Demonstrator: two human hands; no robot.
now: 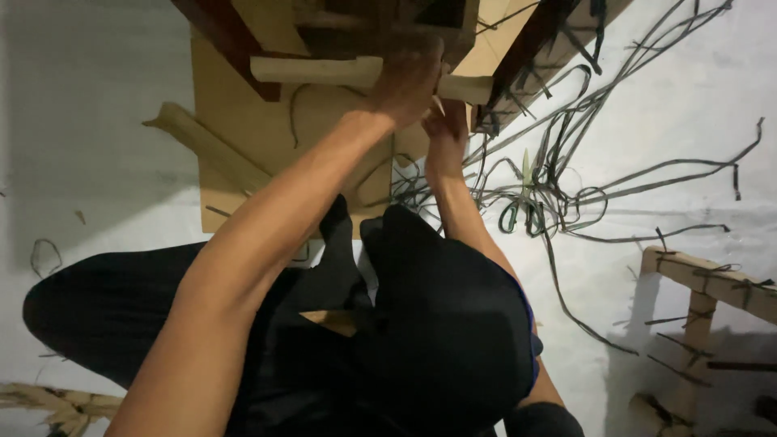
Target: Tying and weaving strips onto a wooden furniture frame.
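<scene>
Knee: your black-clad knee sits closest, under your arms, crowding your reach.
Rail: the pale rail lies across the frame at the top, over the cardboard.
Left grip: your left hand is clamped over the rail.
Right grip: your right hand pinches just below it; on what, you cannot tell.
Risk: I judge a slip could jam your fingers between rail and frame.
Around: loose strips and scissors lie on the floor to your right, ready to snag a wrist.
</scene>
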